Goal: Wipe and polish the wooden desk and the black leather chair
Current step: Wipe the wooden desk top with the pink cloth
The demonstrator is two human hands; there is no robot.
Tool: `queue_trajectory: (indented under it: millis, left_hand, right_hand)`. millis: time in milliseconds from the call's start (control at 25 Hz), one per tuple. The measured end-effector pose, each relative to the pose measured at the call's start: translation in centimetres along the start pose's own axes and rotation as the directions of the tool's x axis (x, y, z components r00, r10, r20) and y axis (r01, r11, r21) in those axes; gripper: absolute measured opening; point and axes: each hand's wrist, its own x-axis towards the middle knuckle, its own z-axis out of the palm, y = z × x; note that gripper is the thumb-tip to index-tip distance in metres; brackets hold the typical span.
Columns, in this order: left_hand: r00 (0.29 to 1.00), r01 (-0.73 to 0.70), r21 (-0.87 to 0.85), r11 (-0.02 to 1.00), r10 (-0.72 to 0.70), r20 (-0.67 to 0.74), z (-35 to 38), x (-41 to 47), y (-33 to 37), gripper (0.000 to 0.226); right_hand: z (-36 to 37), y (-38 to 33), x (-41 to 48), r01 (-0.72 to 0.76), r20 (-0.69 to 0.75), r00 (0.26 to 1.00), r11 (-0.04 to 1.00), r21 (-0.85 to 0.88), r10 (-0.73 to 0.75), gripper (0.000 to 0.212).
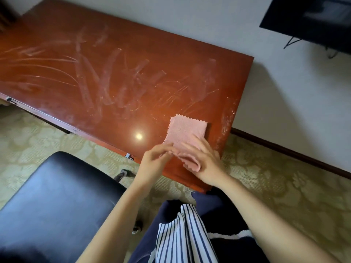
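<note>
The desk (pixel 133 54), reddish-brown wood, runs from the upper left of the frame down to the lower centre, its near corner by the person's body. Pale smears (pixel 106 86) streak most of its top, from the left edge to the right end. A bright glare spot (pixel 139 136) shines on the glossy patch just left of the cloth.

The pink cloth (pixel 187 132) lies on the desk's right end, right of centre in the frame. Its far part is flat on the wood and shows a zigzag edge. Its near part is bunched up between the two hands.

The left hand (pixel 154 160) is at the cloth's near left corner, fingertips drawn together and pinching the edge. The right hand (pixel 207 164) lies over the cloth's near right part. Its fingers stretch across the top of the fabric, and a fold of cloth wraps under the hand by the thumb, so it grips the cloth. Both bare forearms reach in from the bottom of the frame.

The chair (pixel 60 196), black leather, fills the lower left, its seat close to the desk's front edge and just beside the left forearm. One caster (pixel 123 173) shows under it.

A patterned beige carpet (pixel 284 196) covers the floor. A white wall (pixel 190 21) stands behind the desk, and a black TV (pixel 311 21) hangs in the upper right corner. Striped and dark clothing (pixel 182 234) shows at the bottom centre.
</note>
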Motion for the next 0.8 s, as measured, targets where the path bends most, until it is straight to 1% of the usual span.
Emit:
queue_trajectory:
  millis: [40,80,160,200,280,320,360,400,440,480,520,560,600,640,680,720,800]
  left_hand:
    - [0.999,0.034,-0.048,0.998,-0.034,-0.017,-0.3,-0.8,-1.1,0.029]
    - [0.997,0.061,-0.110,0.992,-0.065,-0.032,-0.6,-1.5,-2.1,0.029]
    - [0.991,0.099,-0.241,0.966,-0.117,-0.061,-1.1,-2.4,-3.4,0.031]
    - [0.985,0.109,-0.297,0.949,-0.142,-0.094,-1.3,-2.8,-3.7,0.033]
    - [0.977,0.125,-0.379,0.917,-0.181,-0.114,-1.1,-3.0,-3.7,0.036]
    - [0.972,0.125,-0.426,0.896,-0.197,-0.130,-1.0,-3.0,-3.7,0.034]
    - [0.967,0.110,-0.474,0.874,-0.204,-0.152,-0.7,-3.0,-3.5,0.027]
    - [0.971,0.101,-0.504,0.858,-0.194,-0.136,-0.5,-2.7,-3.1,0.019]
    - [0.978,0.087,-0.533,0.842,-0.175,-0.116,-0.1,-2.5,-2.5,0.017]
    - [0.981,0.073,-0.574,0.815,-0.164,-0.108,0.3,-2.1,-2.0,0.025]
    - [0.979,0.050,-0.620,0.783,-0.163,-0.126,0.9,-1.4,-1.6,0.038]
    - [0.976,0.021,-0.657,0.754,-0.158,-0.151,1.3,-0.9,-1.1,0.053]
    - [0.973,-0.014,-0.695,0.719,-0.150,-0.174,1.9,-0.4,-0.4,0.068]
    - [0.968,-0.034,-0.738,0.674,-0.162,-0.192,2.5,0.0,0.3,0.077]
    - [0.960,-0.039,-0.768,0.639,-0.190,-0.206,3.0,0.4,0.9,0.082]
    - [0.949,-0.041,-0.776,0.630,-0.217,-0.226,3.4,0.8,1.1,0.079]
    - [0.929,-0.027,-0.733,0.680,-0.253,-0.269,4.3,1.5,1.0,0.064]
  right_hand:
    - [0.5,-0.3,0.0,0.046,0.051,0.998,0.999,-0.015,-0.045,0.077]
    - [1.0,-0.4,0.2,0.087,0.099,0.991,0.996,0.007,-0.087,0.079]
    - [1.8,-0.9,0.6,0.114,0.188,0.973,0.985,0.127,-0.137,0.076]
    - [2.2,-1.2,1.0,0.101,0.221,0.964,0.974,0.205,-0.146,0.069]
    - [2.2,-1.8,1.4,0.050,0.219,0.966,0.935,0.350,-0.134,0.054]
    - [1.9,-2.1,1.7,0.026,0.230,0.963,0.902,0.430,-0.137,0.049]
    - [1.6,-2.5,1.8,-0.005,0.254,0.955,0.848,0.530,-0.152,0.046]
    - [1.3,-2.7,1.9,-0.063,0.265,0.954,0.765,0.641,-0.143,0.044]
    - [0.8,-3.1,1.9,-0.138,0.287,0.950,0.658,0.740,-0.124,0.039]
    - [0.5,-3.5,1.9,-0.231,0.318,0.944,0.519,0.823,-0.083,0.033]
    - [0.2,-3.5,2.1,-0.333,0.363,0.931,0.333,0.882,-0.031,0.030]
    - [0.2,-3.3,2.5,-0.420,0.421,0.907,0.100,0.902,0.014,0.032]
    - [0.0,-2.8,2.9,-0.470,0.477,0.878,-0.124,0.874,0.032,0.039]
    - [-0.4,-2.2,3.2,-0.474,0.499,0.866,-0.289,0.832,0.015,0.048]
    - [-0.9,-1.6,3.4,-0.449,0.482,0.876,-0.368,0.814,-0.003,0.054]
    - [-1.6,-1.0,3.6,-0.414,0.454,0.891,-0.385,0.825,0.014,0.057]
    - [-3.8,0.3,4.1,-0.321,0.385,0.917,-0.381,0.867,0.101,0.056]
